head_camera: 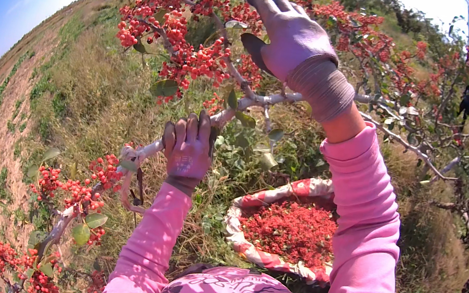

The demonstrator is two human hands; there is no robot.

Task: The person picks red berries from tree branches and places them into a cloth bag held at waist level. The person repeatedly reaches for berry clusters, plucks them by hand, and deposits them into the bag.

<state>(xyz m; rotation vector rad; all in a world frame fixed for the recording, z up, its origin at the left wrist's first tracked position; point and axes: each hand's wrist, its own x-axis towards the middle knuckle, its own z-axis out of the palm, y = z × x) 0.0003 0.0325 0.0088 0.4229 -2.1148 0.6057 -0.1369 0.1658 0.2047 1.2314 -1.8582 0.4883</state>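
Note:
My left hand [189, 150], in a dark-palmed work glove, is closed around a pale grey branch [263, 101] that slants up to the right. My gloved right hand [293, 39] is raised over the upper part of this branch, its fingers extended and thumb apart. Nothing shows in its grasp, though its palm is turned out of sight. Clusters of small red berries [202, 61] hang just left of it, among a few green leaves. Lower left, more berry clusters [78, 189] grow along a branch, near a strip of cloth tied on the bark [133, 159].
A wide container with a red-and-white wrapped rim [241, 239] stands on the grass before me, holding a heap of picked red berries [292, 232]. Bare twigs [421, 153] spread at right. Another person [467, 103] stands far off at right. Tilled soil [9, 116] stretches along the left.

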